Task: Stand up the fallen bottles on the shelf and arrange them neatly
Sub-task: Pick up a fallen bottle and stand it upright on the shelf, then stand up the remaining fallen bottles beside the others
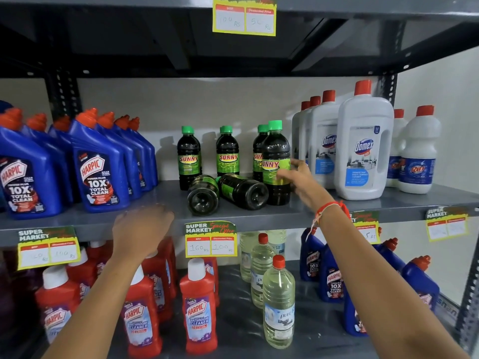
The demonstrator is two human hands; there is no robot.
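Dark Sunny bottles with green caps occupy the middle of the grey shelf (160, 203). Two lie fallen with their bases toward me: one (203, 194) on the left and one (243, 190) beside it. Three stand upright behind them: left (188, 158), middle (227, 152) and right (259, 151). A front upright bottle (275, 161) stands at the right, and my right hand (298, 177) is wrapped around its label. My left hand (142, 226) rests with curled fingers on the shelf's front edge, holding nothing.
Blue Harpic bottles (98, 164) stand in rows at the left of the same shelf, white Domex jugs (363, 149) and Rin bottles (417, 154) at the right. The shelf below holds red Harpic bottles (199, 307) and clear bottles (278, 304). Price tags (210, 239) hang from the shelf edges.
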